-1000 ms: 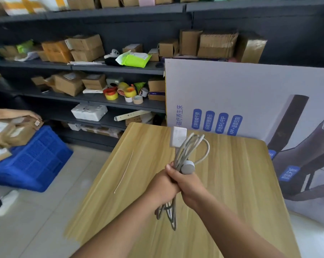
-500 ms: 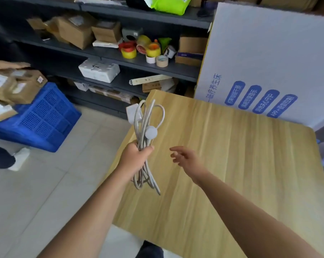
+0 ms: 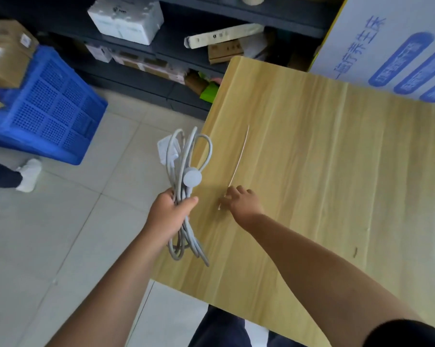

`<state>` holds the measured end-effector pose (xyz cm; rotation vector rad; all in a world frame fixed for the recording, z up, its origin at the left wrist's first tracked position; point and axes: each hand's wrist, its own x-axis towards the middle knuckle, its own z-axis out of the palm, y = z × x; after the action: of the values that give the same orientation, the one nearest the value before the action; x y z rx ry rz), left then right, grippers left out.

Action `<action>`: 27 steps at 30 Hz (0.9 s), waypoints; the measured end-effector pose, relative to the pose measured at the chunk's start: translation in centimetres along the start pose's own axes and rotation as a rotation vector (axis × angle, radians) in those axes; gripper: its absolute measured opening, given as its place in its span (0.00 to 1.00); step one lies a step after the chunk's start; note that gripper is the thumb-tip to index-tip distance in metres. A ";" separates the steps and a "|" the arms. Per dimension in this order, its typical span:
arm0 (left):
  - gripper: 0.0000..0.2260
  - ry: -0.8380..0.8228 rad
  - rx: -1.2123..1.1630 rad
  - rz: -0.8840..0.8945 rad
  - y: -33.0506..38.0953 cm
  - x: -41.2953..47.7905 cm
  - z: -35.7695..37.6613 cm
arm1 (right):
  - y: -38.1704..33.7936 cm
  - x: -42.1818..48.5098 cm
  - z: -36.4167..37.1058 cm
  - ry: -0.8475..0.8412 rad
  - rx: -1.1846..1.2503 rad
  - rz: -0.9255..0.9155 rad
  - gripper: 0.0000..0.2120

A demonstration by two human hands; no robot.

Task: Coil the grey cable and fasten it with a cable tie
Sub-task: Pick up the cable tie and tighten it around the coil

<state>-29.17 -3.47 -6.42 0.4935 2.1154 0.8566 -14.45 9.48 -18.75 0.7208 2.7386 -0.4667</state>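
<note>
My left hand point(image 3: 170, 214) grips the coiled grey cable point(image 3: 186, 156) around its middle, held upright over the left edge of the wooden table point(image 3: 336, 171). Loops stick out above and below the fist, with a round grey plug and a white adapter near the top. A thin white cable tie point(image 3: 240, 156) lies flat on the table, running away from me. My right hand point(image 3: 241, 200) rests palm down on the table with its fingertips on the near end of the tie. I cannot tell whether the fingers pinch it.
A blue plastic crate point(image 3: 48, 106) sits on the tiled floor at the left, with cardboard boxes above it. Dark shelving point(image 3: 186, 21) with boxes runs along the back. A large white printed board point(image 3: 391, 41) leans behind the table. Another person's shoe point(image 3: 30, 174) is at left.
My right hand let go of the cable and reached down to the near end of the cable tie. My left hand carried the coil to the table's left edge. The camera tilted down.
</note>
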 end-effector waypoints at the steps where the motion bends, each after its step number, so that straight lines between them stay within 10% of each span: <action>1: 0.12 -0.008 0.006 -0.005 -0.5 0.2 -0.2 | -0.1 0.5 0.1 0.021 -0.040 -0.014 0.16; 7: 0.12 -0.046 -0.003 -0.016 -1.7 0.6 -0.8 | -0.3 0.9 -0.2 0.049 -0.104 0.046 0.10; 15: 0.11 -0.293 -0.198 0.011 3.4 -2.8 1.5 | -2.2 -6.0 -9.3 0.485 0.610 0.304 0.05; 27: 0.06 -0.559 0.000 0.649 20.2 -16.7 11.0 | 3.3 -26.5 -24.0 0.749 1.129 0.522 0.05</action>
<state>-9.03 5.24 11.66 1.2963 1.4424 0.9234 5.24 9.85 11.24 2.1354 2.4291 -1.9519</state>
